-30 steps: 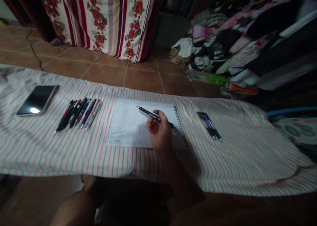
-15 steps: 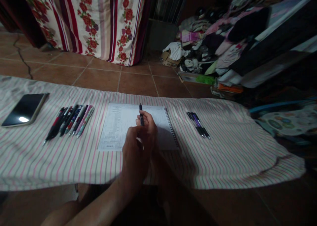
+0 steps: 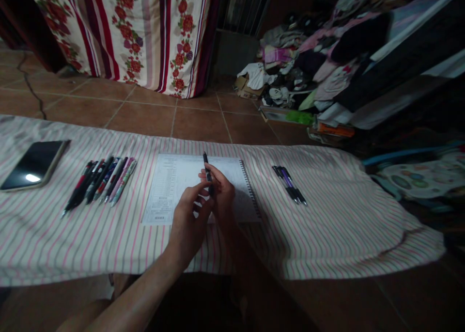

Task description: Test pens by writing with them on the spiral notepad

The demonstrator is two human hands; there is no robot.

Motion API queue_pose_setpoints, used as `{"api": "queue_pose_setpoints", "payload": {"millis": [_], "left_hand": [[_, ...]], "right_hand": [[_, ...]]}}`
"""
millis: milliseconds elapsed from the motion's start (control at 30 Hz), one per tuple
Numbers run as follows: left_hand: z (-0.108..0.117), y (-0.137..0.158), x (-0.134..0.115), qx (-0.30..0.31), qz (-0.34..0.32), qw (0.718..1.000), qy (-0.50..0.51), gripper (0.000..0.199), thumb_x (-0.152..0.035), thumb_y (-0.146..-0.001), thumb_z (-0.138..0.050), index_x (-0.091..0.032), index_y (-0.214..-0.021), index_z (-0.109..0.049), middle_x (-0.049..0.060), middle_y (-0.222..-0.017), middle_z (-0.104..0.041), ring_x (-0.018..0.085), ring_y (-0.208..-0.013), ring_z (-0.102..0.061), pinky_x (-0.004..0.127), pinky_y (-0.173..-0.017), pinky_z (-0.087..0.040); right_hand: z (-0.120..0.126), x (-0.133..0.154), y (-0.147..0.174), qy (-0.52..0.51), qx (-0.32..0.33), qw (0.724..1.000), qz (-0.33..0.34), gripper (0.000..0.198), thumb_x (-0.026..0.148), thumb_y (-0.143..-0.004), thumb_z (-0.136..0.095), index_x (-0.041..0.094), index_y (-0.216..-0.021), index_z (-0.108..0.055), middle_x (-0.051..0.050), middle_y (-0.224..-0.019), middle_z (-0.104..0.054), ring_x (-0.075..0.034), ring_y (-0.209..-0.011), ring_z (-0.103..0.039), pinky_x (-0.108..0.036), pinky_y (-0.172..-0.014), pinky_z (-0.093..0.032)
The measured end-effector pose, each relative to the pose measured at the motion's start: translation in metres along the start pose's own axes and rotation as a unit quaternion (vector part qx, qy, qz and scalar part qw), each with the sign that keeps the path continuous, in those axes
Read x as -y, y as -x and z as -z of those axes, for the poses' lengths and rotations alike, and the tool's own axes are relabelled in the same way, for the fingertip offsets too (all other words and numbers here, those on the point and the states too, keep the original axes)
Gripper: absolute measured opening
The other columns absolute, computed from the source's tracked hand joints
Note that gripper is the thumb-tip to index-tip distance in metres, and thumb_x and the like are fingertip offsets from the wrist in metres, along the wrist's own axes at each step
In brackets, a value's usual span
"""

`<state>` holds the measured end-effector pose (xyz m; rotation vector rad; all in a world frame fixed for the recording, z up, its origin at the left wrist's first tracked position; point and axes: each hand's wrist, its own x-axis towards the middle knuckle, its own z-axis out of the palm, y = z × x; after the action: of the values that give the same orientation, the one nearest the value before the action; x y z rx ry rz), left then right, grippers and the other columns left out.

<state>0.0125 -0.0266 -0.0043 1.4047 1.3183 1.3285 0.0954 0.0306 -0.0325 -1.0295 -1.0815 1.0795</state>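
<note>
The room is dimly lit, its corners sunk in darkness. Glare (one small white patch) is reflected by the phone. A soft shadow is cast across the striped cloth; outer edges are stretched and blurred.

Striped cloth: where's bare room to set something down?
The widest bare patch of striped cloth lies right of the smaller pen group; a narrower patch separates it from the notebook. Crowded: over the notebook, where left hand, right hand and held pen meet, and the larger pen group.

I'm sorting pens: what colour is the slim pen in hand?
The slim pen looks mostly black, best seen in the head view.
</note>
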Motion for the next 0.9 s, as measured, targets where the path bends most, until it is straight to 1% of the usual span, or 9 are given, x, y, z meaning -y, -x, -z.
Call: {"api": "queue_pose_setpoints", "payload": {"millis": [100,200,300,400,500,567,733,833,900], "left_hand": [[0.002,-0.002,0.000,0.025,-0.022,0.999,-0.003,0.030,-0.015,-0.083,-0.051,-0.022,-0.112,-0.054,0.003,-0.095,-0.056,0.012,-0.080,-0.056,0.025,-0.064,-0.048],[0.003,-0.005,0.001,0.049,-0.055,0.997,-0.022,0.030,-0.015,-0.084,-0.050,-0.023,-0.113,-0.054,0.004,-0.099,-0.056,0.012,-0.081,-0.055,0.026,-0.066,-0.048],[0.005,-0.006,0.000,0.055,-0.077,0.994,-0.053,0.031,-0.013,-0.084,-0.048,-0.022,-0.113,-0.054,0.004,-0.097,-0.055,0.012,-0.079,-0.055,0.027,-0.066,-0.049],[0.005,-0.007,-0.003,0.063,-0.082,0.992,-0.077,0.032,-0.013,-0.084,-0.049,-0.021,-0.115,-0.053,0.005,-0.098,-0.054,0.012,-0.079,-0.056,0.027,-0.066,-0.051],[0.004,-0.006,-0.006,0.074,-0.087,0.989,-0.092,0.033,-0.015,-0.084,-0.048,-0.019,-0.116,-0.051,0.007,-0.103,-0.054,0.012,-0.079,-0.058,0.025,-0.063,-0.052],[0.004,-0.005,-0.006,0.075,-0.094,0.987,-0.111,0.034,-0.016,-0.085,-0.047,-0.020,-0.118,-0.050,0.008,-0.106,-0.053,0.012,-0.078,-0.058,0.025,-0.062,-0.053],[0.006,-0.003,-0.007,0.066,-0.142,0.974,-0.165,0.034,-0.017,-0.085,-0.048,-0.020,-0.119,-0.048,0.008,-0.102,-0.052,0.011,-0.071,-0.056,0.028,-0.063,-0.052],[0.008,-0.003,-0.008,0.067,-0.159,0.972,-0.160,0.031,-0.016,-0.084,-0.050,-0.020,-0.115,-0.049,0.006,-0.098,-0.052,0.008,-0.063,-0.053,0.025,-0.058,-0.050],[0.009,-0.003,-0.009,0.068,-0.162,0.972,-0.155,0.030,-0.015,-0.082,-0.051,-0.020,-0.112,-0.050,0.005,-0.095,-0.052,0.008,-0.062,-0.051,0.024,-0.057,-0.049]], "right_hand": [[0.001,0.001,0.000,-0.033,0.009,0.999,-0.011,0.032,0.031,-0.081,-0.051,0.020,-0.107,-0.065,-0.006,-0.094,-0.068,-0.019,-0.089,-0.063,-0.030,-0.075,-0.050],[0.000,0.002,0.000,-0.062,0.004,0.998,-0.027,0.032,0.033,-0.080,-0.051,0.019,-0.106,-0.065,-0.006,-0.092,-0.068,-0.019,-0.089,-0.064,-0.032,-0.078,-0.050],[-0.001,0.004,-0.001,-0.082,0.001,0.996,-0.030,0.034,0.038,-0.077,-0.055,0.019,-0.102,-0.067,-0.007,-0.090,-0.069,-0.020,-0.088,-0.064,-0.034,-0.079,-0.050],[-0.001,0.009,0.001,-0.100,0.016,0.993,-0.060,0.034,0.041,-0.075,-0.056,0.020,-0.100,-0.067,-0.007,-0.090,-0.069,-0.020,-0.087,-0.065,-0.033,-0.077,-0.051],[0.001,0.013,0.003,-0.102,0.030,0.990,-0.096,0.033,0.041,-0.075,-0.057,0.022,-0.100,-0.067,-0.006,-0.092,-0.069,-0.020,-0.088,-0.065,-0.030,-0.072,-0.051],[0.002,0.014,0.003,-0.096,0.035,0.989,-0.105,0.033,0.040,-0.075,-0.057,0.022,-0.101,-0.066,-0.006,-0.095,-0.068,-0.019,-0.087,-0.065,-0.028,-0.067,-0.051],[0.005,0.009,0.001,-0.102,0.086,0.986,-0.094,0.038,0.043,-0.076,-0.054,0.021,-0.105,-0.065,-0.007,-0.099,-0.068,-0.019,-0.084,-0.064,-0.027,-0.060,-0.051],[0.008,0.007,0.002,-0.098,0.117,0.984,-0.089,0.040,0.045,-0.076,-0.054,0.020,-0.105,-0.066,-0.008,-0.099,-0.068,-0.019,-0.081,-0.064,-0.024,-0.052,-0.049],[0.009,0.008,0.003,-0.094,0.135,0.983,-0.087,0.038,0.043,-0.075,-0.056,0.021,-0.105,-0.066,-0.008,-0.099,-0.068,-0.018,-0.075,-0.064,-0.021,-0.046,-0.046]]}}
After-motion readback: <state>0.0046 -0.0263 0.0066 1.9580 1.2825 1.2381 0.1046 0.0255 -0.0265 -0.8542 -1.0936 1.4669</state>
